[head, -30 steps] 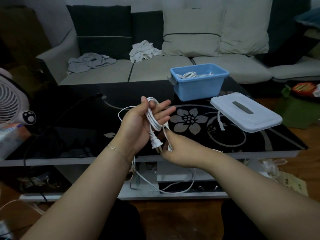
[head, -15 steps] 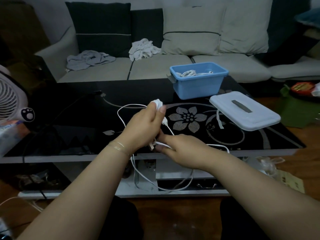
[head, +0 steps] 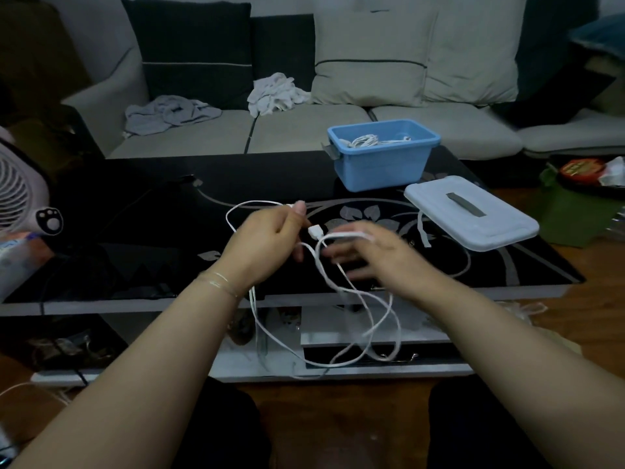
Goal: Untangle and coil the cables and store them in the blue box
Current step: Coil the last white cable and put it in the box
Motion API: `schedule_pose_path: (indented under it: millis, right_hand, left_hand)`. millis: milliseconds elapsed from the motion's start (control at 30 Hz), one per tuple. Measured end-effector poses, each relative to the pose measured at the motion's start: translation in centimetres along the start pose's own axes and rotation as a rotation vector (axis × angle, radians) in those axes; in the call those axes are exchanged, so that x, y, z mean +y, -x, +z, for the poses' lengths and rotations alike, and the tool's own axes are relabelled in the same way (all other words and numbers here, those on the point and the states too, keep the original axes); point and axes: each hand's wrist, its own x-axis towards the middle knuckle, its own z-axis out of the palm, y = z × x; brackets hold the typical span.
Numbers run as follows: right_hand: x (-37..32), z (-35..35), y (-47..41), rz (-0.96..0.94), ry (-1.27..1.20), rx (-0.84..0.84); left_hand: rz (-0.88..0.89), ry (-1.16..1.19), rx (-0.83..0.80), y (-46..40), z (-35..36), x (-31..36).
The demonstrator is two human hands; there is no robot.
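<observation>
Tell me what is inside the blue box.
The blue box holds a bundle of white cable near its left end, strands trailing right. Its front wall hides the bottom, so anything lower cannot be seen.

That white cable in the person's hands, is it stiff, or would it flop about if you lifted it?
Probably floppy: the white cable sags in loose loops below the table edge. Likely light, since the left hand holds it by a few fingers. The loops cross near the right hand, so it may tangle easily.
</observation>
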Motion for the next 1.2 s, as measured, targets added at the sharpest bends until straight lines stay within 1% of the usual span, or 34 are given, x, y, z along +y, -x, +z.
schedule_pose_path:
  millis: [67,100,133,167,200,233,267,300,333,367,400,433,467,533,567,600,633,667,767,833,900,967,1033,1100,1200]
  right_hand:
    - [-0.3,-2.1,0.0,-0.038,-0.319,0.218]
    - [-0.3,-3.4,0.2,-0.047,-0.441,0.293]
    - [-0.2,-4.6,0.4,-0.029,-0.509,0.334]
    - [0.1,-5.6,0.6,0.012,-0.503,0.341]
    - [0.5,-6.4,0.8,0.071,-0.411,0.310]
    - [0.9,-6.9,1.2,0.135,-0.222,0.221]
    - [1.2,-7.2,1.8,0.197,0.052,0.048]
    - [1.3,-7.0,2.4,0.270,0.345,-0.209]
    - [1.5,-6.7,3.1,0.356,0.580,-0.487]
    - [1.7,-6.2,3.7,0.431,0.742,-0.704]
    - [2.1,-5.6,4.0,0.460,0.849,-0.796]
    - [2.3,-5.0,4.1,0.427,0.898,-0.757]
    - [2.3,-4.4,4.0,0.355,0.863,-0.617]
    - [2.3,-3.5,3.5,0.142,0.628,-0.180]
    - [2.2,-3.1,3.2,0.044,0.475,-0.009]
    - [2.2,-2.8,2.8,-0.020,0.323,0.075]
    - [2.0,-2.3,2.7,-0.052,0.184,0.077]
    - [1.9,-1.5,2.5,-0.053,0.088,0.036]
    - [2.2,0.4,2.2,0.004,0.020,-0.068]
    - [2.2,0.8,2.2,-0.017,0.018,-0.066]
    - [1.9,0.5,2.2,-0.097,0.133,-0.013]
    - [1.3,0.0,2.1,-0.194,0.228,0.067]
    - [1.0,-0.7,2.0,-0.246,0.203,0.113]
    - [1.1,-1.2,1.8,-0.252,0.193,0.126]
    - [1.3,-2.0,1.6,-0.224,0.240,0.155]
  left_hand:
    - [-0.087,0.000,0.064,-0.5,-0.9,-1.2]
    - [-0.138,0.008,0.103,-0.7,-1.3,-1.9]
    - [-0.183,0.005,0.138,-1.0,-1.7,-2.6]
    - [-0.221,-0.003,0.172,-1.1,-2.1,-3.2]
    - [-0.254,-0.007,0.202,-1.3,-2.4,-3.7]
    - [-0.278,0.006,0.223,-1.3,-2.6,-4.0]
    - [-0.297,0.040,0.230,-1.3,-2.7,-4.2]
    - [-0.303,0.088,0.224,-1.2,-2.7,-4.2]
    - [-0.298,0.128,0.210,-0.9,-2.6,-4.0]
    - [-0.283,0.147,0.195,-0.7,-2.5,-3.7]
    - [-0.263,0.148,0.175,-0.5,-2.3,-3.3]
    - [-0.240,0.147,0.150,-0.4,-2.1,-2.7]
    - [-0.215,0.148,0.121,-0.2,-1.8,-2.1]
    - [-0.178,0.176,0.055,0.2,-1.3,-0.5]
    - [-0.167,0.197,0.021,0.4,-0.9,0.3]
    - [-0.160,0.216,-0.012,0.6,-0.6,0.9]
    - [-0.151,0.234,-0.043,0.8,-0.2,1.6]
    - [-0.141,0.244,-0.070,1.0,0.2,2.1]
    - [-0.098,0.241,-0.127,1.0,1.1,3.4]
    - [-0.088,0.232,-0.134,0.8,1.3,3.7]
    - [-0.072,0.211,-0.158,0.6,1.3,3.6]
    - [-0.053,0.240,-0.254,0.7,1.3,3.4]
    - [-0.015,0.236,-0.371,0.9,1.5,3.8]
    - [0.050,0.191,-0.476,1.1,1.9,4.6]
    - [0.096,0.308,-0.571,1.4,2.1,5.4]
